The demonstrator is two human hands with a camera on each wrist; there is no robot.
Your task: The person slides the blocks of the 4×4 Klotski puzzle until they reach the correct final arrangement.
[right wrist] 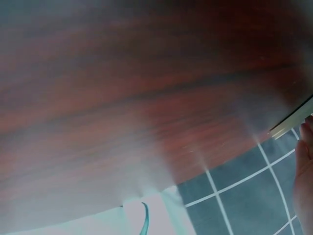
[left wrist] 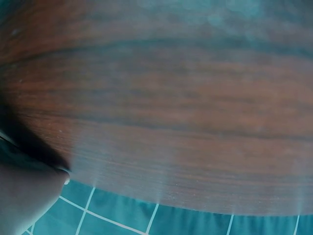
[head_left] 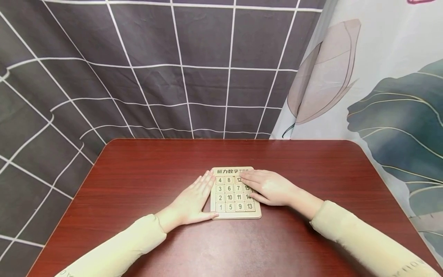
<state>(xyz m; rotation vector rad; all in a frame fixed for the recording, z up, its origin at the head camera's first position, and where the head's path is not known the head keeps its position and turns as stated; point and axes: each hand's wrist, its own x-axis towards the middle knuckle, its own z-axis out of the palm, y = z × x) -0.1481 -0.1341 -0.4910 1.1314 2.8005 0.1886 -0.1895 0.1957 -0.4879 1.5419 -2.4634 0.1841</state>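
A pale number slide puzzle point(head_left: 230, 198) lies flat on the table, with dark characters along its top edge and rows of square numbered tiles. My left hand point(head_left: 193, 200) rests along its left side, fingers straight against the edge and thumb at the lower left corner. From the right, my right hand point(head_left: 273, 187) lays its extended fingers over the upper right tiles, and its thumb touches near the 14 tile. Those fingers hide the top right place. In the right wrist view, the puzzle's edge point(right wrist: 292, 118) shows beside the fingers; the left wrist view catches only part of the left hand point(left wrist: 29, 200).
The reddish-brown wooden table point(head_left: 155, 165) has rounded far corners. Behind it and at the left hangs a dark grey curtain point(head_left: 204, 38) with white grid lines. A white curtain with leaf shapes point(head_left: 398, 115) hangs at the right.
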